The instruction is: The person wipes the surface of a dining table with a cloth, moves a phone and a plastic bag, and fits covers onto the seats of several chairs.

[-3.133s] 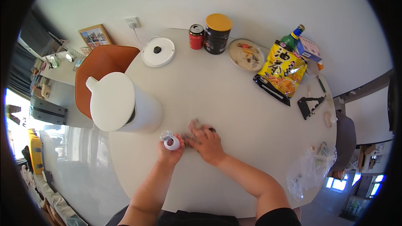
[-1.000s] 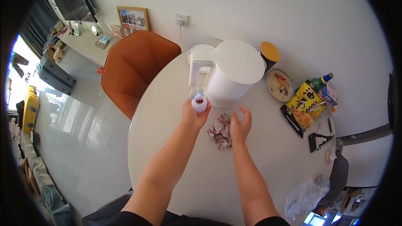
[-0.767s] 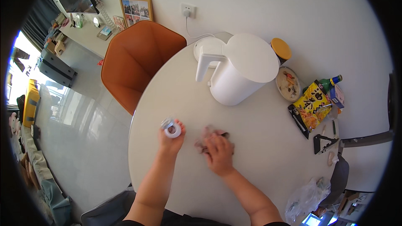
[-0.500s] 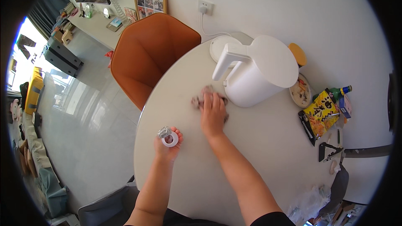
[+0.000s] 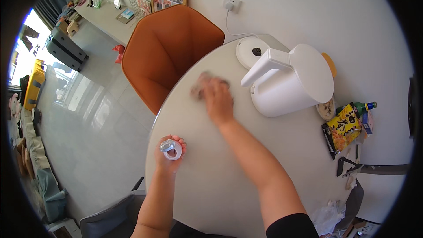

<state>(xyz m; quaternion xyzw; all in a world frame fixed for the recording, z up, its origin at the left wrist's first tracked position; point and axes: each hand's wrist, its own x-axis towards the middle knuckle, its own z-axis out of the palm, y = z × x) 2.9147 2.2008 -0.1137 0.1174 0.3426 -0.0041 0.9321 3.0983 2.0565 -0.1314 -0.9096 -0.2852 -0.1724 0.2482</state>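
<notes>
Right hand [image 5: 219, 102] fingers lie over the blurred cloth [image 5: 202, 86], their closure impossible to tell; left hand [image 5: 165, 162] fingers encircle a white container [image 5: 175, 151]. The cloth is on the table [image 5: 207, 189], left of the kettle [image 5: 282, 90]. Wiping appears in hand; a further stroke calls for flat pressure, clear of the kettle.

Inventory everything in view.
Tall kettle: 1, white, centre
Round kettle base: 1, white, far edge
Crumpled cloth: 1, pinkish, under right hand
Ring-mouthed item: 1, whitish, in left hand
Glossy food bag: 1, yellow-black, right
Glass bottle: 1, green, right
Small carton: 1, purple, right
Round food dish: 1, pale, right
Round lid: 1, yellow, behind kettle
Angled bracket: 1, black, right
Plastic bag: 1, clear, lower right
Rounded table: 1, cream, centre
Shell chair: 1, rust, top
Padded chair: 1, grey, lower left
Hard suitcase: 1, grey, left
Background clutter: uncounted, mixed, left
Left hand: 1, bare, left
Right hand: 1, bare, centre
</notes>
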